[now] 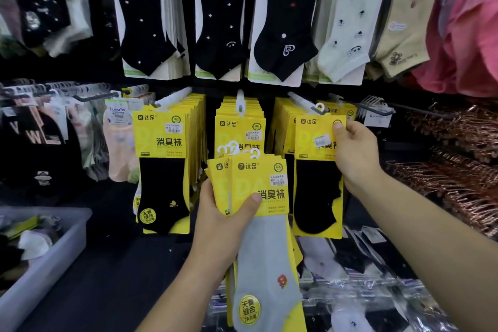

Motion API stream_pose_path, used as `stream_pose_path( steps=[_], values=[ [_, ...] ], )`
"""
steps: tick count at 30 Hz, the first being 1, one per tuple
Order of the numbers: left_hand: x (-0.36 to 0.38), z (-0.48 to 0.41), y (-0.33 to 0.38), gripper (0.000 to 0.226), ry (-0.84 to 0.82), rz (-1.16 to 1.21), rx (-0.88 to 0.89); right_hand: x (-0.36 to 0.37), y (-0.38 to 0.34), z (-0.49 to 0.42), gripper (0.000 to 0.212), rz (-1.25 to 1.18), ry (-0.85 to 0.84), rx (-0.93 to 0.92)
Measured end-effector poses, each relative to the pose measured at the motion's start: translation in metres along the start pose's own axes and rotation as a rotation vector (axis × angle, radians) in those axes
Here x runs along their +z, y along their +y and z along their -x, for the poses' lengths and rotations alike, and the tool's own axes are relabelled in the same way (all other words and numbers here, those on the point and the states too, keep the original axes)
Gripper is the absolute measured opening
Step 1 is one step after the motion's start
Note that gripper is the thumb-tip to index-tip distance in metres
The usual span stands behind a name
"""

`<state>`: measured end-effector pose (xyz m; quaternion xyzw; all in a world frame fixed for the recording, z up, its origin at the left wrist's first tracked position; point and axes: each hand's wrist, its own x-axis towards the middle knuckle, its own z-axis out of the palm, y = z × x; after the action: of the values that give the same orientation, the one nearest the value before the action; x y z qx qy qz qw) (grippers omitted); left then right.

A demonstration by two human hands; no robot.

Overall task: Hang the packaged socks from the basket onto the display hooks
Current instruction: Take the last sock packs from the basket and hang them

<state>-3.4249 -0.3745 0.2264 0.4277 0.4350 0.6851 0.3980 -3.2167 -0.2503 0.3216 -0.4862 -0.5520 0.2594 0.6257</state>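
Head view looks down at a dark sock wall with two bare hands in front of it. The left hand [223, 221] grips a bundle of yellow sock packs [258, 186] in the near middle. Its thumb lies across the front card and the other fingers are curled behind the bundle. The front pack holds a grey sock, and white plastic loops stand up from the top of the bundle.

The right hand [355, 153] pinches the upper right corner of one black sock pack [315, 170], with the thumb on the front of the card. This pack is in front of the yellow packs that hang on the right hook [301, 101]. Its white loop is at the tip of that hook, but I cannot tell if the loop is already over it.

More yellow packs hang on the middle hook [239, 100] and on the left hook [172, 98]. Above them is a far row of hanging socks [283, 21], mostly black, with pale ones to the right.

The basket [54, 259], a pale plastic one, stands at the near left with loose sock packs inside. Copper-coloured hangers [458, 170] are piled at the right. Clear bags of socks [363, 277] lie low at the near right, under the right arm.
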Motion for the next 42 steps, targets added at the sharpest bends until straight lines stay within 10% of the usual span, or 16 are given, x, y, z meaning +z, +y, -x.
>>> stream_pose_path(
  steps=[11, 19, 31, 42],
  values=[
    [0.003, -0.002, 0.000, 0.047, 0.003, 0.009, 0.001, 0.003, 0.013, 0.014, 0.032, 0.186, 0.115, 0.023],
    [0.011, 0.001, 0.003, 0.061, 0.027, 0.006, 0.032, 0.017, -0.010, 0.089, 0.041, 0.090, -0.391, 0.088],
    [0.006, 0.006, 0.001, 0.063, -0.023, 0.065, -0.042, -0.003, -0.001, 0.089, 0.022, -0.223, -0.411, 0.290],
    [0.006, 0.006, -0.007, 0.059, -0.007, -0.201, 0.101, -0.010, -0.024, 0.062, 0.019, 0.118, -0.541, 0.077]
  ],
)
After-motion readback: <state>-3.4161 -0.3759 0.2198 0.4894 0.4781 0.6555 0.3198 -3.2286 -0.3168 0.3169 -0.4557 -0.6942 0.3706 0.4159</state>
